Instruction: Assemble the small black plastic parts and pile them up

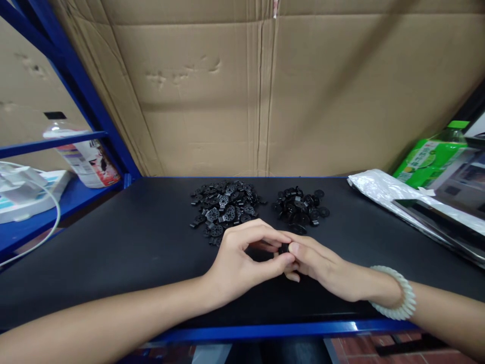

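A small black plastic part is pinched between the fingertips of both hands, above the front half of the table. My left hand curves in from the left, thumb and fingers closed on it. From the right, my right hand meets it, with the thumb pressed against the part. The fingers cover most of it, so its shape does not show. Just beyond my left hand lies a pile of black perforated round pieces with tabs. A smaller heap of black disc-like pieces lies beyond my right hand.
The black tabletop has a blue front edge. On the left, a blue shelf frame holds a bottle and a white power strip with a cable. Silvery packaging, a dark flat device and a green-labelled bottle are at right. Cardboard stands behind.
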### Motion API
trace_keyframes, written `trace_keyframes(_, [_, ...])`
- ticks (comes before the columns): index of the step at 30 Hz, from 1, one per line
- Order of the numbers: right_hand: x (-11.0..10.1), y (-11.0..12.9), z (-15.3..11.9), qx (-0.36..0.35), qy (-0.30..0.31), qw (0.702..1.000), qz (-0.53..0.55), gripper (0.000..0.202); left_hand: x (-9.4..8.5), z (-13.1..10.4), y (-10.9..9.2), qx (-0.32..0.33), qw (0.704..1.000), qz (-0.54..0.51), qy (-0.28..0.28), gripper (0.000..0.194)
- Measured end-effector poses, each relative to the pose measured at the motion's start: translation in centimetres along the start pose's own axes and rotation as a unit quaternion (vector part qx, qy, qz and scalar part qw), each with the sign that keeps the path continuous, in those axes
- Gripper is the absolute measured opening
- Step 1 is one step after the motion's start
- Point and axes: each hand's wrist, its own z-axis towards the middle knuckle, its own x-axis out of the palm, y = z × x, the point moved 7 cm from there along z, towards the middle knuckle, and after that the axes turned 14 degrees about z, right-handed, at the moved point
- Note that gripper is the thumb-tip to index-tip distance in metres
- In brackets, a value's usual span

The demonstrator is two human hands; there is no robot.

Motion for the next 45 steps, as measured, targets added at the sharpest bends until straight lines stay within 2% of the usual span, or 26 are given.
trace_keyframes(3, [-0.2, -0.3, 0.1, -0.007, -0.011, 1.000, 0.006, 0.039, 0.2, 0.1, 0.5, -0.042, 0.998, -0.040, -0.008, 0.014])
trace_keyframes(7, [-0.2, 0.1, 0.4, -0.027, 0.003, 0.998, 0.059, 0.040, -0.2, 0.0, 1.8, -0.115, 0.987, -0.099, -0.048, 0.010])
trace_keyframes(10, [-0.4, 0.7, 0.5, -0.038, 0.024, 0.995, 0.087, 0.038, -0.7, 0.1, 2.3, -0.139, 0.975, -0.162, -0.069, 0.008])
trace_keyframes(13, [-0.9, 1.2, 0.6, -0.047, 0.016, 0.994, 0.097, 0.045, -1.2, 0.0, 2.6, -0.149, 0.959, -0.221, -0.092, 0.010])
trace_keyframes(15, [-1.2, 1.6, 0.6, -0.060, 0.000, 0.996, 0.059, 0.047, -1.5, 0.0, 2.5, -0.143, 0.959, -0.222, -0.099, 0.011])
trace_keyframes(18, [-1.8, 2.7, 0.4, -0.081, -0.033, 0.994, -0.060, 0.037, -1.6, 0.0, 2.0, -0.109, 0.976, -0.162, -0.092, 0.012])
trace_keyframes(20, [-2.9, 4.1, 0.0, -0.112, -0.081, 0.974, -0.182, 0.028, -1.9, -0.1, 1.9, -0.097, 0.984, -0.108, -0.099, 0.012])
trace_keyframes(21, [-3.8, 5.1, -0.3, -0.134, -0.115, 0.951, -0.255, 0.026, -2.1, -0.1, 1.9, -0.096, 0.987, -0.081, -0.104, 0.012])
trace_keyframes(24, [-7.1, 7.9, -1.3, -0.193, -0.236, 0.832, -0.463, 0.026, -3.4, 0.3, 1.7, -0.088, 0.988, -0.002, -0.126, 0.008])
trace_keyframes(25, [-8.3, 8.2, -1.4, -0.191, -0.259, 0.810, -0.490, 0.028, -4.0, 0.7, 1.4, -0.079, 0.988, 0.018, -0.134, 0.008])
trace_keyframes(27, [-10.5, 8.1, -1.1, -0.165, -0.272, 0.804, -0.502, 0.032, -5.6, 1.5, 0.4, -0.048, 0.986, 0.049, -0.150, 0.010])
trace_keyframes(29, [-11.6, 7.5, -0.8, -0.147, -0.264, 0.806, -0.509, 0.036, -7.4, 2.3, -0.8, -0.007, 0.984, 0.092, -0.149, 0.017])
trace_keyframes(31, [-11.6, 7.4, -0.7, -0.167, -0.270, 0.805, -0.501, 0.035, -8.9, 2.7, -1.5, 0.024, 0.975, 0.189, -0.113, 0.018])
trace_keyframes(33, [-11.0, 7.9, -1.2, -0.204, -0.300, 0.792, -0.491, 0.029, -9.1, 2.4, -1.2, 0.044, 0.952, 0.304, -0.006, 0.014])
trace_keyframes(35, [-10.2, 8.7, -1.9, -0.240, -0.339, 0.770, -0.485, 0.021, -8.5, 1.0, -0.1, 0.065, 0.913, 0.385, 0.118, 0.014])
trace_keyframes(36, [-9.7, 9.0, -2.2, -0.251, -0.353, 0.762, -0.481, 0.018, -8.4, 0.1, 0.5, 0.069, 0.894, 0.415, 0.150, 0.017])
trace_keyframes(39, [-8.6, 9.1, -2.6, -0.264, -0.360, 0.770, -0.456, 0.016, -7.8, -2.1, 1.7, 0.080, 0.868, 0.467, 0.150, 0.024])
trace_keyframes(42, [-7.8, 8.2, -2.3, -0.243, -0.350, 0.804, -0.414, 0.011, -6.0, -3.5, 2.0, 0.120, 0.852, 0.487, 0.151, 0.025])
trace_keyframes(45, [-7.1, 7.0, -2.0, -0.224, -0.349, 0.843, -0.342, 0.008, -4.3, -3.7, 1.5, 0.162, 0.846, 0.486, 0.147, 0.025])
